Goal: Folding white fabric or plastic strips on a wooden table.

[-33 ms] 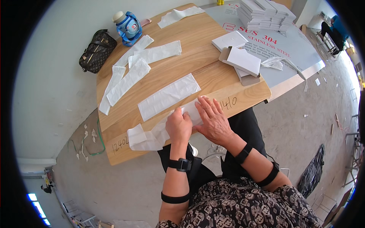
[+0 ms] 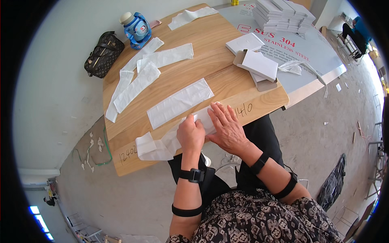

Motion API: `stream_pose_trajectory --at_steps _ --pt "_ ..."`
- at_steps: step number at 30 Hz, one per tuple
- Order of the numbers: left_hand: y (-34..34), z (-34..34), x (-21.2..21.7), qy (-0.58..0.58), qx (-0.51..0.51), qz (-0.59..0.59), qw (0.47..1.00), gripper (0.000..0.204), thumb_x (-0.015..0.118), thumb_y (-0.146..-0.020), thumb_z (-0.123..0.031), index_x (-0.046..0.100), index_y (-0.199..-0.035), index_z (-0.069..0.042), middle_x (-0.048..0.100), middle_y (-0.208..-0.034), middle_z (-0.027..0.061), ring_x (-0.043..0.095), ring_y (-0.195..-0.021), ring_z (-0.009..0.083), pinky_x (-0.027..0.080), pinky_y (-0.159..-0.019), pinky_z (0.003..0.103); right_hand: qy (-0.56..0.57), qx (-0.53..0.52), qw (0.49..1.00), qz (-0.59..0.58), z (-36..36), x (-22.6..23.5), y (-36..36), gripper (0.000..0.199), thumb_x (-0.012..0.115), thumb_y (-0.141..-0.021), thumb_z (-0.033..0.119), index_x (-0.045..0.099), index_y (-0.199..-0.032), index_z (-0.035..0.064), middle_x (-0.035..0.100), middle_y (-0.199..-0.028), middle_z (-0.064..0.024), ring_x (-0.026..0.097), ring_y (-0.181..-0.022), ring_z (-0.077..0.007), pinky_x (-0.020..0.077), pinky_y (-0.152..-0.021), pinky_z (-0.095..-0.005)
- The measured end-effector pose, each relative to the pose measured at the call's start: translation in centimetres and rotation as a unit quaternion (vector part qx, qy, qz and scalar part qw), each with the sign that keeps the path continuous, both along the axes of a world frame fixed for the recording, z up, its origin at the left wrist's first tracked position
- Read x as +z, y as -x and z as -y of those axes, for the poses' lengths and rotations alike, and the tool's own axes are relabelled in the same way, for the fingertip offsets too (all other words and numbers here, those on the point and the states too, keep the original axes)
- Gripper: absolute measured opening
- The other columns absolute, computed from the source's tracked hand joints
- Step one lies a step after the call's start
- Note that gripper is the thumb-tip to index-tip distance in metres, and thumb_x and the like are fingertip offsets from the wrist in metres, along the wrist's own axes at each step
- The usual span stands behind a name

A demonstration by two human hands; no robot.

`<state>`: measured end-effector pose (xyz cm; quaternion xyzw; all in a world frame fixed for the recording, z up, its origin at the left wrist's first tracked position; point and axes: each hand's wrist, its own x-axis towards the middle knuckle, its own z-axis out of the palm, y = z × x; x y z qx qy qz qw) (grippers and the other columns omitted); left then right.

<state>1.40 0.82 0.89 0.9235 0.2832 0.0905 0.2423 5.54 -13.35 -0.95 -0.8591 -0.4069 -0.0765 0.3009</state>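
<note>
Grey concrete floor surrounds a wooden table [image 2: 210, 60] whose near edge runs from 8 o'clock toward 3 o'clock. Right at that edge lies a long white plastic bag [image 2: 162, 143], its crumpled end at 9 o'clock of the hands. Left hand [image 2: 190, 135], fingers curled, presses it down; right hand [image 2: 227, 125] lies spread flat on it, touching the left. Another flat bag [image 2: 180, 102] sits just beyond at 11 o'clock, with bare wood between. White boxes [image 2: 259, 65] lie at 1 o'clock, well apart.
</note>
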Motion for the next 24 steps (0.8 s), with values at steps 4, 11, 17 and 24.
stream_pose_trajectory --at_steps 4,11,17,24 --pt "-0.1 -0.1 -0.3 -0.014 -0.001 -0.014 1.000 0.017 0.060 -0.083 -0.016 0.064 -0.088 -0.001 0.067 -0.083 0.0223 0.065 -0.080 0.0413 0.051 -0.071 0.049 0.051 0.004 0.999 0.001 0.4 -0.9 0.0 0.082 0.069 -0.079 0.046 0.038 -0.139 -0.0007 0.035 -0.147 -0.0181 0.031 -0.138 -0.0312 0.0216 -0.115 -0.0464" --pt "-0.1 -0.4 -0.3 0.005 0.002 -0.013 1.000 0.016 0.061 -0.083 -0.016 0.061 -0.085 0.000 0.067 -0.082 0.0216 0.065 -0.080 0.0408 0.051 -0.071 0.049 -0.080 -0.033 0.995 -0.045 1.7 -1.2 -0.7 0.072 0.075 -0.072 0.026 0.044 -0.131 0.0004 0.045 -0.134 -0.0179 0.045 -0.122 -0.0355 0.0345 -0.104 -0.0447" --pt "-0.2 -0.3 -0.5 0.011 0.008 -0.029 0.999 0.016 0.061 -0.083 -0.016 0.061 -0.085 0.000 0.067 -0.083 0.0219 0.065 -0.081 0.0411 0.051 -0.071 0.050 -0.092 -0.040 0.995 -0.002 2.4 -0.1 -1.5 0.036 0.076 -0.067 0.019 0.059 -0.094 0.0038 0.056 -0.102 -0.0103 0.052 -0.099 -0.0308 0.0416 -0.084 -0.0418" --pt "-0.2 -0.2 -0.4 0.000 0.004 -0.032 0.999 0.016 0.060 -0.083 -0.015 0.061 -0.087 0.000 0.067 -0.083 0.0226 0.065 -0.081 0.0421 0.051 -0.072 0.050 -0.090 -0.092 0.992 0.008 2.5 -0.7 -1.6 0.027 0.075 -0.068 0.019 0.057 -0.082 0.0051 0.056 -0.094 -0.0088 0.052 -0.093 -0.0295 0.0419 -0.080 -0.0428"
